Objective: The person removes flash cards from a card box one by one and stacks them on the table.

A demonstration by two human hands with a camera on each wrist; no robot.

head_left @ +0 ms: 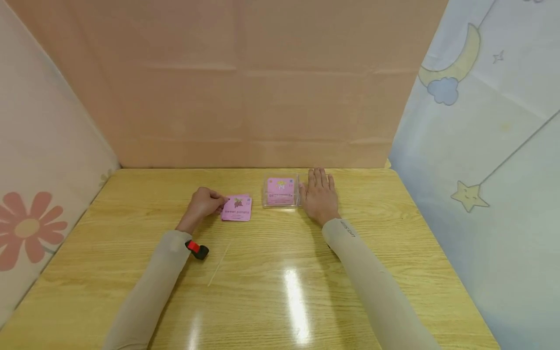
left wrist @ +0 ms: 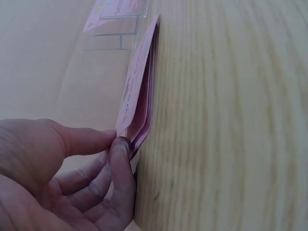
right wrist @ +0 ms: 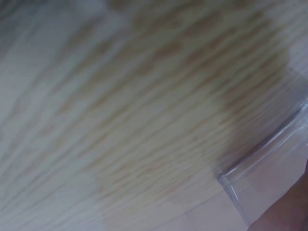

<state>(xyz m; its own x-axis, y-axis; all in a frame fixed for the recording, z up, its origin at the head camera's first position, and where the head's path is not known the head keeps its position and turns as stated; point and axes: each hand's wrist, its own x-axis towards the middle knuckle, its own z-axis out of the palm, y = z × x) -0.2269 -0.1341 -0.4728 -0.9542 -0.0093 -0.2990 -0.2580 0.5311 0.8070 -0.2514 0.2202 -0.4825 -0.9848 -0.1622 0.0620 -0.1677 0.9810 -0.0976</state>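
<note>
My left hand (head_left: 203, 204) pinches the left edge of a pink card (head_left: 238, 213) between thumb and index finger. A sweet potato is pictured on it. In the left wrist view this card (left wrist: 136, 82) tilts up slightly from several more cards beneath it. A clear plastic box (head_left: 280, 207) stands to the right, with a pink card (head_left: 281, 198) showing inside. My right hand (head_left: 320, 197) lies with straight fingers against the box's right side, palm down. The right wrist view shows a corner of clear plastic (right wrist: 269, 154) with a bit of the hand at the edge.
A thin pale stick or strip (head_left: 219, 262) lies on the wooden table (head_left: 262, 301) near the left forearm. A dark strap with a red part (head_left: 193, 246) sits at the left wrist. An orange backdrop (head_left: 245, 87) rises behind the table, with patterned sheets on both sides.
</note>
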